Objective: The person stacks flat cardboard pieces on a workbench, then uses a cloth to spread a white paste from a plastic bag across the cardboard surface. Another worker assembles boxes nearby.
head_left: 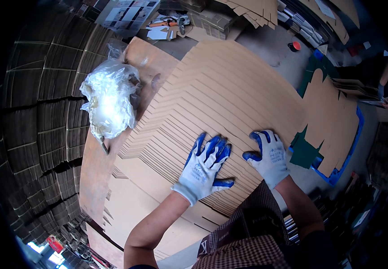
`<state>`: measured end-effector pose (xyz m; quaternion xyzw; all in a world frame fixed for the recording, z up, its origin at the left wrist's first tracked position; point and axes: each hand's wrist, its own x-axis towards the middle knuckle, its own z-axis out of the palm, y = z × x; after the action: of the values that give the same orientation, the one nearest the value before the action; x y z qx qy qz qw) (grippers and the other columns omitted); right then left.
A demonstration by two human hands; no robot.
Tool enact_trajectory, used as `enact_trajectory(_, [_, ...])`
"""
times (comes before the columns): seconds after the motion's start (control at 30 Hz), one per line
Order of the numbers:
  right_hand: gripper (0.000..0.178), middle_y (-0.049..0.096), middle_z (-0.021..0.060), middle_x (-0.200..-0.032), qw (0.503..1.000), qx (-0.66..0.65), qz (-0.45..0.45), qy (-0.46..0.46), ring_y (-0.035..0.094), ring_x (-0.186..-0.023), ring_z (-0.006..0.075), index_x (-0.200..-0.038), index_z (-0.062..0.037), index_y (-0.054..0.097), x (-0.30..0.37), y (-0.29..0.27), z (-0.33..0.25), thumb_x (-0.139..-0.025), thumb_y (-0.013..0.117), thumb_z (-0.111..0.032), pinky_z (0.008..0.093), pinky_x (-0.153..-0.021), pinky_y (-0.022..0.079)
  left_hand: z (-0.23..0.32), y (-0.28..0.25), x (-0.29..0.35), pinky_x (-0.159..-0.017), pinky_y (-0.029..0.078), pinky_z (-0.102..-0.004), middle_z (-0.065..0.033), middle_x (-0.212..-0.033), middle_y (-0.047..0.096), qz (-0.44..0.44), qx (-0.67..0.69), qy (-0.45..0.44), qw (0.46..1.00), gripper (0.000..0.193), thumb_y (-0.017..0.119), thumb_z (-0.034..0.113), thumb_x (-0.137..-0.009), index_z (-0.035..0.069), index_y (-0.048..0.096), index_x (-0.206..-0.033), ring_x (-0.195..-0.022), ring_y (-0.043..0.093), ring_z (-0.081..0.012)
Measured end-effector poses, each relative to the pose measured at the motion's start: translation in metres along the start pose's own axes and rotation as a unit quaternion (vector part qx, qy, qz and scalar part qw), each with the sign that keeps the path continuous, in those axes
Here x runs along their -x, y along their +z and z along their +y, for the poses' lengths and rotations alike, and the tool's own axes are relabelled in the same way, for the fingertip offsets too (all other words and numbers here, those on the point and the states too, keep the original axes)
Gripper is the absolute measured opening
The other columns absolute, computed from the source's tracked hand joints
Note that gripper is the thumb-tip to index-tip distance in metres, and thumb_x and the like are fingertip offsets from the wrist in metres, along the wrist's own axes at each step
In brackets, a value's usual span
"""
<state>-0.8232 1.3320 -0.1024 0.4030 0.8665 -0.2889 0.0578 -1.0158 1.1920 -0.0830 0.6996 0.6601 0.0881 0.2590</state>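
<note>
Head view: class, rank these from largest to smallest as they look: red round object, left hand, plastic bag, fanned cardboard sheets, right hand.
1. Fanned cardboard sheets
2. Plastic bag
3. Left hand and right hand: too alike to rank
4. Red round object

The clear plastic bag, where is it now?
In the head view, the plastic bag is on the left, at the edge of the brown board, near the fanned cardboard sheets, left of the left hand.

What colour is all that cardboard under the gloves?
The cardboard is light brown, seen best in the head view.
</note>
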Motion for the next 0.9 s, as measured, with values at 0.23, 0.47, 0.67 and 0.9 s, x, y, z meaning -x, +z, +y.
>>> enact_trajectory(0.23, [0.06,0.056,0.0122,-0.124,1.0,0.007,0.014,-0.014,0.055,-0.113,0.0339,-0.125,-0.0117,0.059,0.0,0.004,0.0,-0.075,0.084,-0.035,0.0472,-0.1,0.046,-0.002,0.004,0.008,-0.126,0.012,-0.0557,-0.0141,-0.159,0.034,0.023,0.017,-0.001,1.0,0.101,0.066,0.07,-0.077,0.007,0.04,-0.152,-0.148,0.03,-0.0321])
enact_trajectory(0.47, [0.066,0.056,0.0114,-0.127,1.0,0.011,0.007,-0.007,0.054,-0.116,0.0322,-0.13,-0.0123,0.058,0.003,0.001,-0.004,-0.075,0.083,-0.038,0.0473,-0.1,0.044,-0.001,0.005,0.012,-0.125,0.014,-0.0557,-0.0133,-0.157,0.037,0.04,0.01,0.01,0.999,0.099,0.067,0.069,-0.077,0.009,0.041,-0.152,-0.148,0.03,-0.0324])
enact_trajectory(0.67, [0.073,0.052,0.0072,-0.137,0.994,0.101,0.03,-0.022,0.051,-0.123,0.0288,-0.138,-0.0175,0.054,0.017,0.018,-0.023,-0.077,0.079,-0.049,0.0508,-0.1,0.039,0.001,0.004,0.009,-0.125,0.014,-0.0555,-0.0141,-0.157,0.037,0.049,0.004,0.014,0.999,0.099,0.067,0.069,-0.077,0.009,0.041,-0.151,-0.148,0.03,-0.0326])
enact_trajectory(0.9, [0.07,0.053,0.0062,-0.136,0.995,0.083,0.044,-0.029,0.05,-0.124,0.0283,-0.135,-0.0188,0.057,0.017,0.022,-0.02,-0.076,0.08,-0.048,0.051,-0.1,0.038,0.001,0.004,0.02,-0.125,0.015,-0.0561,-0.0148,-0.156,0.037,0.036,0.002,0.005,0.999,0.101,0.069,0.068,-0.076,0.007,0.041,-0.151,-0.148,0.031,-0.0331])
